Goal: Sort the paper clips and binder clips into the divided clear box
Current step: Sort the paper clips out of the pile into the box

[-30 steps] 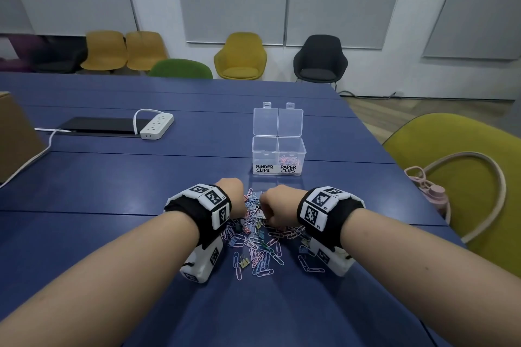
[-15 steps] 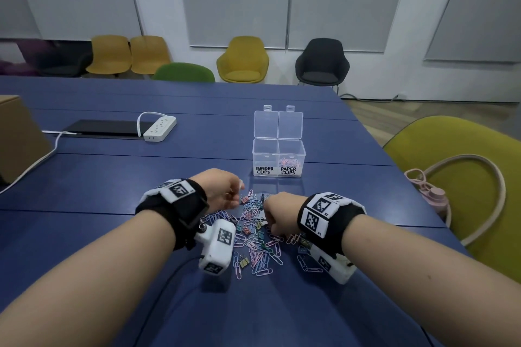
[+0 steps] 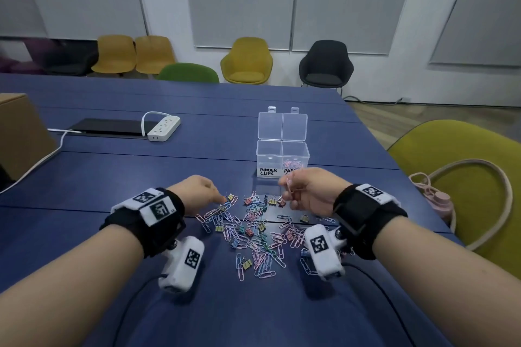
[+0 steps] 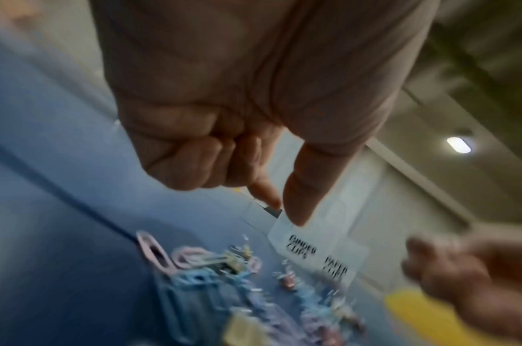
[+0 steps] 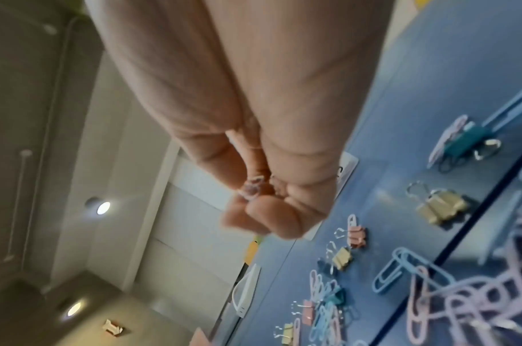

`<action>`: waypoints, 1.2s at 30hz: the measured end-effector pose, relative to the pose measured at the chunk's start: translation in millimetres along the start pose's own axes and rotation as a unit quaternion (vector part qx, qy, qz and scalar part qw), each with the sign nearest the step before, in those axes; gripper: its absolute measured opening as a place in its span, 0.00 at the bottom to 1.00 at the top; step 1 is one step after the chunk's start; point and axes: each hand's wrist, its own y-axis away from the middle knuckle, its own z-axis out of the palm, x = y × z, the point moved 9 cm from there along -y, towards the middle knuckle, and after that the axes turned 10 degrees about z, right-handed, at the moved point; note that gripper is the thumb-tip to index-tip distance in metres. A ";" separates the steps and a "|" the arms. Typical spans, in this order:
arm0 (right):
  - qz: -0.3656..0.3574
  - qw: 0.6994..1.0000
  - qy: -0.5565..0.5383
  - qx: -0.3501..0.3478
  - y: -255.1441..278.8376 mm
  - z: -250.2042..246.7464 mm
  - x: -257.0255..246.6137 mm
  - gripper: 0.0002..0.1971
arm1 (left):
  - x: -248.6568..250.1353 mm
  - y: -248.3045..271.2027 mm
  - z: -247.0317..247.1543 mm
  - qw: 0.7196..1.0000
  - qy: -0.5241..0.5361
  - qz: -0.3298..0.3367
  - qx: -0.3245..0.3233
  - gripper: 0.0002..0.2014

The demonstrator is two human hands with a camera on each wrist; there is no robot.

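Note:
A heap of pastel paper clips and small binder clips (image 3: 253, 231) lies on the blue table (image 3: 112, 177) between my hands. Beyond it stands the divided clear box (image 3: 269, 155), lids open, labelled BINDER CLIPS on the left and PAPER CLIPS on the right, with several paper clips in the right cell. My left hand (image 3: 222, 200) reaches down at the heap's far left edge. Its index finger and thumb (image 4: 278, 210) pinch a small dark binder clip (image 4: 273, 211), which is blurred. My right hand (image 3: 287, 189) is raised just in front of the box and pinches pink paper clips (image 5: 252, 188).
A white power strip (image 3: 164, 128) and a flat black device (image 3: 110, 127) lie at the far left, beside a cardboard box (image 3: 19, 132). At the table's right edge is a yellow-green chair (image 3: 465, 166) with a pink bottle (image 3: 434, 200) and a strap.
My right hand has risen off the heap toward the box with paper clips in its fingers. My left hand swung left, then came down at the heap's far left edge.

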 end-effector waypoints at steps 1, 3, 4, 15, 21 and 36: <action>0.001 0.999 -0.045 -0.004 -1.1 0.4 -1.7 0.11 | 2.8 0.2 -1.5 0.997 -0.072 0.019 -0.005 0.10; 0.012 0.998 -0.059 0.012 -6.8 2.6 -4.4 0.11 | 9.2 1.1 2.5 0.987 -0.151 0.044 -0.035 0.08; 0.011 0.999 -0.004 0.038 -10.0 4.4 -5.9 0.11 | 13.9 2.3 5.8 0.981 -0.180 0.056 -0.048 0.06; -0.080 0.634 0.766 0.061 -39.2 80.5 -9.7 0.18 | 39.5 -5.1 34.9 0.905 -0.361 0.158 -0.158 0.18; -0.095 0.648 0.754 0.051 -43.0 82.3 -3.1 0.09 | 31.7 -14.4 40.3 0.912 -0.345 0.173 -0.141 0.08; -0.029 0.858 0.511 0.039 -14.2 18.7 -1.8 0.08 | 24.1 -8.8 25.8 0.987 -0.021 0.095 -0.128 0.09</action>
